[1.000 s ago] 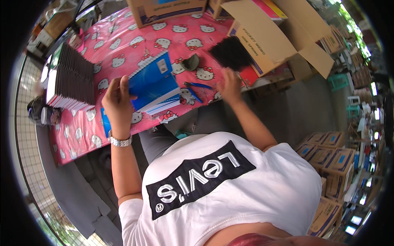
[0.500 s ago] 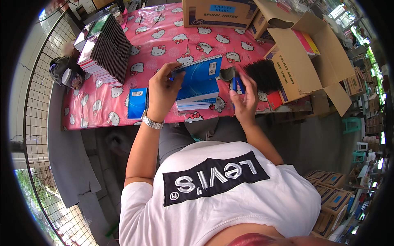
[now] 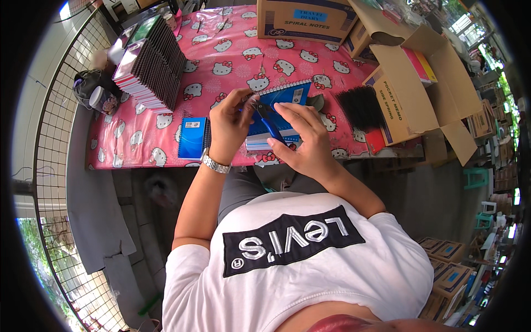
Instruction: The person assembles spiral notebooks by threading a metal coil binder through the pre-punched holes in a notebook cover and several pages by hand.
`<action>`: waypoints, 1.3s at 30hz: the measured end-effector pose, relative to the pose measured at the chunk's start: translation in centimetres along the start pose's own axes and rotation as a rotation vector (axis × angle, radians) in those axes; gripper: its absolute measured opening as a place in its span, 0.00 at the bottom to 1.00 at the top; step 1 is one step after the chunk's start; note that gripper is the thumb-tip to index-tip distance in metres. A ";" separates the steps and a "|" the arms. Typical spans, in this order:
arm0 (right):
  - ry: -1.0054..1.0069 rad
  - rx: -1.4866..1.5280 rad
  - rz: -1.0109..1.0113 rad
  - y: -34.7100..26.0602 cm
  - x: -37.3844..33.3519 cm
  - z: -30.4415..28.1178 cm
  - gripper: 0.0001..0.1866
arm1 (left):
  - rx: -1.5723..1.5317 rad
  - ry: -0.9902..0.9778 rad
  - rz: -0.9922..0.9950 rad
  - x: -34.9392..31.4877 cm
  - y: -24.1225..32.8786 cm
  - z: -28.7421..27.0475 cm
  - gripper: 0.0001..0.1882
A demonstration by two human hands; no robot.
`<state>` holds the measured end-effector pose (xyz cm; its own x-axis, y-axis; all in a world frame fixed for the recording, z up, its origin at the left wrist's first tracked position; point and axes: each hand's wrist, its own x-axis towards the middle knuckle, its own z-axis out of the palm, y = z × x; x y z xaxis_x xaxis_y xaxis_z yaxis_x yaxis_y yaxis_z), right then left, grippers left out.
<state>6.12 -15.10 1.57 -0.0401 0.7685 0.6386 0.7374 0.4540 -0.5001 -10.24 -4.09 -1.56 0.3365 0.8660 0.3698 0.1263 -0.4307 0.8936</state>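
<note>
My left hand point(image 3: 231, 124), with a metal watch on its wrist, pinches the left end of a blue spiral notebook point(image 3: 298, 95) at its coil edge. That notebook is on top of a small stack of similar notebooks point(image 3: 264, 145) with white pages. In my right hand point(image 3: 310, 135) is a pair of blue-handled pliers point(image 3: 271, 126), gripped by the handles. Their jaws point at the coil end beside my left fingertips; the fingers partly hide the contact. Left of my left hand, a single blue notebook point(image 3: 192, 137) lies flat.
Tall stacks of coil-bound notebooks point(image 3: 150, 72) stand at the left of the pink table cover point(image 3: 221, 47). To the right are a bundle of black spiral coils point(image 3: 357, 108), a red piece point(image 3: 375, 141) and an open carton point(image 3: 398, 105). A closed carton point(image 3: 304, 22) stands behind.
My right hand has moved left with the pliers, bringing their jaws to the coil end at my left fingers. The top notebook now lies lower over the stack.
</note>
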 end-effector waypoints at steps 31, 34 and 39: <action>-0.312 -0.323 0.312 19.6 -13.7 4.3 0.27 | 0.541 0.377 -0.134 -3.5 -3.7 -14.2 0.11; -0.206 -0.265 0.324 22.6 -5.9 4.2 0.12 | 0.811 0.172 -0.095 -1.4 -3.5 -14.0 0.07; -0.024 -0.126 0.308 34.8 10.0 10.1 0.07 | 1.053 -0.137 -0.306 0.6 -9.8 -10.1 0.04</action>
<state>24.57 12.93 -15.42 0.1826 0.8720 0.4542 0.7952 0.1407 -0.5898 -20.72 3.23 -7.46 0.2476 0.9655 0.0811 0.9314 -0.2602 0.2547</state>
